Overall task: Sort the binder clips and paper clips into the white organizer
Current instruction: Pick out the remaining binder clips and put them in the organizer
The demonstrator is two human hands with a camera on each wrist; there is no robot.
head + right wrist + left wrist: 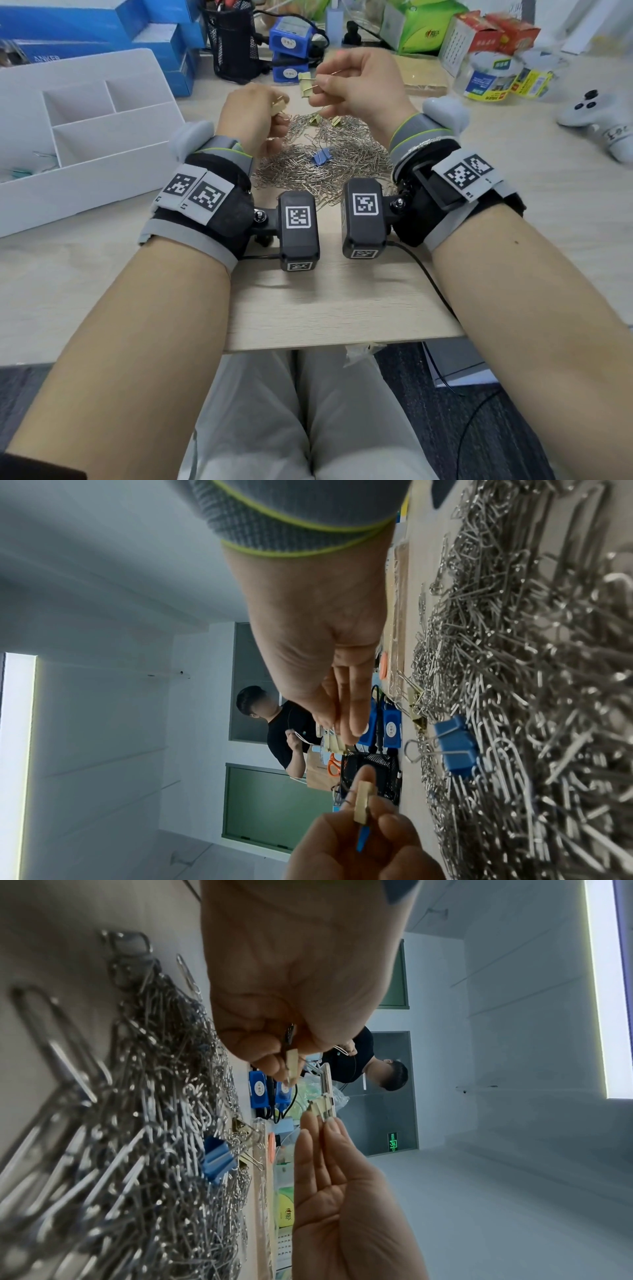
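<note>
Above a large pile of silver paper clips (322, 164), both hands are raised. My left hand (279, 111) pinches a gold binder clip (280, 103) (363, 802); a small blue piece (361, 840) also shows inside its fingers. My right hand (317, 91) pinches a small bunch of gold binder clips (305, 84) (322, 1104) by a wire handle. A blue binder clip (321, 158) (455, 746) lies on the pile, and more gold binder clips (317, 119) lie at its far edge. The white organizer (113, 156) stands to the left; its near-left compartment holds a teal clip (20, 172).
A black mesh pen cup (234, 44), blue boxes (161, 37) and blue devices (291, 41) stand behind the pile. Tape rolls (493, 78) and a white controller (596, 116) lie at the right. The desk's front edge (342, 342) is near my forearms. A person sits across the room.
</note>
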